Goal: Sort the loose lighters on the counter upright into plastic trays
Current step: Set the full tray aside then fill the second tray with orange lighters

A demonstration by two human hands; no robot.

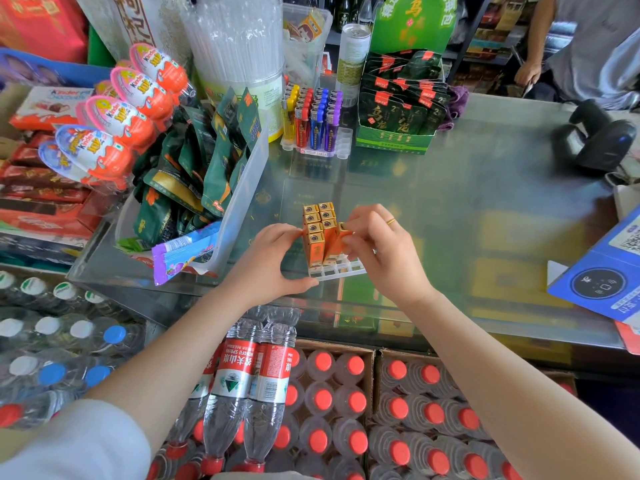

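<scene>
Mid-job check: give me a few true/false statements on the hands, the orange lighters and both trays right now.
1. The right hand pinches an orange lighter at the near tray. True.
2. The left hand is off the near tray. False: it touches its left edge.
3. The orange lighters lie flat. False: they stand upright.
4. The far tray holds yellow, red, blue and purple lighters. True.
5. The near tray is full. False: front slots are empty.

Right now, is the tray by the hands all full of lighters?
No, the white tray has empty slots in front of the orange lighters.
</scene>
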